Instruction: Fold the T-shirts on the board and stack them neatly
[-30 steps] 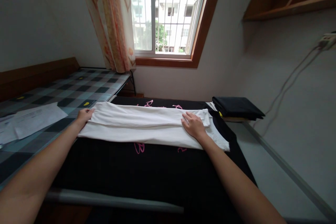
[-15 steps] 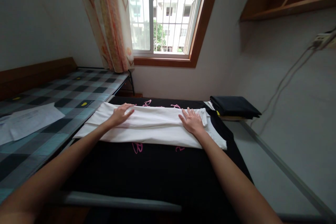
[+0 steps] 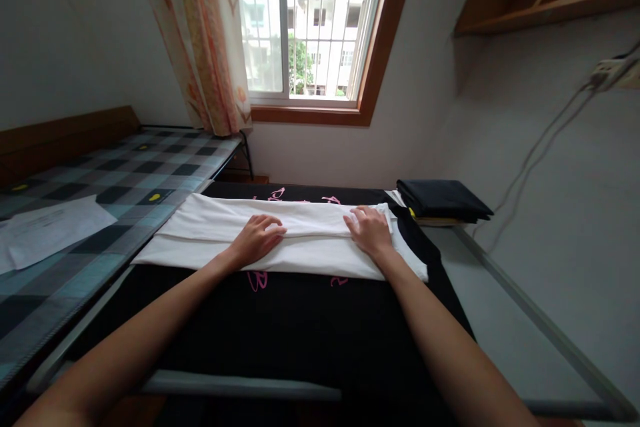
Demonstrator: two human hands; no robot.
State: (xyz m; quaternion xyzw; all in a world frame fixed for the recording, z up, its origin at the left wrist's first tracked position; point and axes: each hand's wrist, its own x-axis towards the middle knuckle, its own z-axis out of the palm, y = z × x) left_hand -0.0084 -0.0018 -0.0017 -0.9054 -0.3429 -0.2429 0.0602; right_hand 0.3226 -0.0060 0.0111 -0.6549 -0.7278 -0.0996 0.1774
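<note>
A long white folded garment (image 3: 200, 230) lies across a black cloth with pink lettering (image 3: 280, 327) that covers a table. My left hand (image 3: 259, 239) rests palm down on the garment's middle, fingers curled a little over its fold. Over at the garment's right end my right hand (image 3: 369, 230) presses down, fingers bent over the folded edge. Neither hand lifts the fabric.
A bed with a checked blue and black cover (image 3: 100, 180) stands at the left, with white paper sheets (image 3: 50, 227) on it. A folded dark garment (image 3: 440, 199) sits at the table's far right. A curtain (image 3: 200, 40) and window (image 3: 305, 20) are behind; cables (image 3: 545, 140) hang on the right wall.
My left hand has slid rightward along the white garment from its left end to its middle. My right hand has stayed at the right end, its fingers now more curled.
</note>
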